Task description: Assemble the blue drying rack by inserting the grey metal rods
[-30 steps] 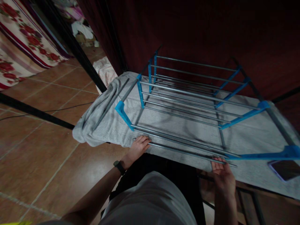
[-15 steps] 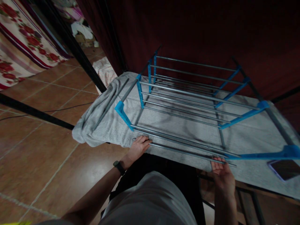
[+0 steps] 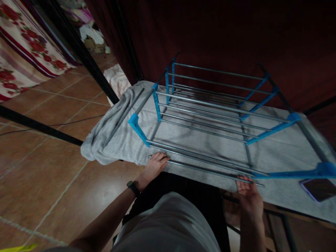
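A loose metal rod (image 3: 202, 168) lies along the near edge of the grey blanket. My left hand (image 3: 156, 163) is closed over it close to its left end, back of the hand up. Turned palm up, my right hand (image 3: 248, 189) has its fingers curled at the rod's other end, and a short tip sticks out past them. Just beyond stands a rack (image 3: 210, 103) of thin metal bars with blue plastic side brackets (image 3: 139, 129). Its lowest front bars run nearly parallel to the rod, apart from my left hand.
Under the rack is a grey blanket (image 3: 126, 148) on a raised surface. Another loose rod (image 3: 123, 117) rests at its left. A phone (image 3: 319, 189) lies at the right. Black metal posts (image 3: 78, 45) and a dark red curtain (image 3: 223, 31) bound the area; a cable (image 3: 65, 123) crosses the tiled floor.
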Available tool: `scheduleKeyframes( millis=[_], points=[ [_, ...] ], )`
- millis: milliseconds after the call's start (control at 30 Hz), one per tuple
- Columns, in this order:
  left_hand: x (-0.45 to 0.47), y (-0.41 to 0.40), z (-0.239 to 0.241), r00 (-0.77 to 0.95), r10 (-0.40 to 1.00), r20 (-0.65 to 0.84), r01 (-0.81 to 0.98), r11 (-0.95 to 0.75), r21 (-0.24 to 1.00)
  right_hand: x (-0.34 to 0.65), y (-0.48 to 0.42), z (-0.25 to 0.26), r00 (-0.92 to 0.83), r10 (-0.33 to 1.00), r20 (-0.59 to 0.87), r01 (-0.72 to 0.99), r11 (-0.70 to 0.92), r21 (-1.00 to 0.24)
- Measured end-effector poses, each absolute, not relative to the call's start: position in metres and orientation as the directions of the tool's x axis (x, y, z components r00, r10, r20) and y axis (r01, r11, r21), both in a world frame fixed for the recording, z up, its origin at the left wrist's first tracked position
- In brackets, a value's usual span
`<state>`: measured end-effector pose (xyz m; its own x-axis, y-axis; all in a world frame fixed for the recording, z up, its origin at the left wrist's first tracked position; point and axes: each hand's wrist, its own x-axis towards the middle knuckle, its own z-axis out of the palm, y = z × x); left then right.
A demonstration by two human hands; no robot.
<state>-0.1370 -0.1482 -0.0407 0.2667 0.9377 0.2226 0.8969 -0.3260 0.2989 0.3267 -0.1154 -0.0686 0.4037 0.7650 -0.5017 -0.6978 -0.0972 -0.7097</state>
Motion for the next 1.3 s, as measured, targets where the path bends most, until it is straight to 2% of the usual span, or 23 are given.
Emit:
scheduleKeyframes(
  millis=[400,1300],
  points=[
    [-0.133,-0.152,-0.040,0.278,0.925,0.258,0.909,-0.340,0.242,0.325,-0.115,-0.068,0.418,0.758,-0.501,-0.687,-0.098,-0.720],
    [-0.133,-0.150,-0.039,0.300,0.931,0.209,0.919,-0.341,0.197,0.331,-0.113,-0.075,0.400,0.750,-0.527,-0.721,-0.097,-0.686]
  ],
)
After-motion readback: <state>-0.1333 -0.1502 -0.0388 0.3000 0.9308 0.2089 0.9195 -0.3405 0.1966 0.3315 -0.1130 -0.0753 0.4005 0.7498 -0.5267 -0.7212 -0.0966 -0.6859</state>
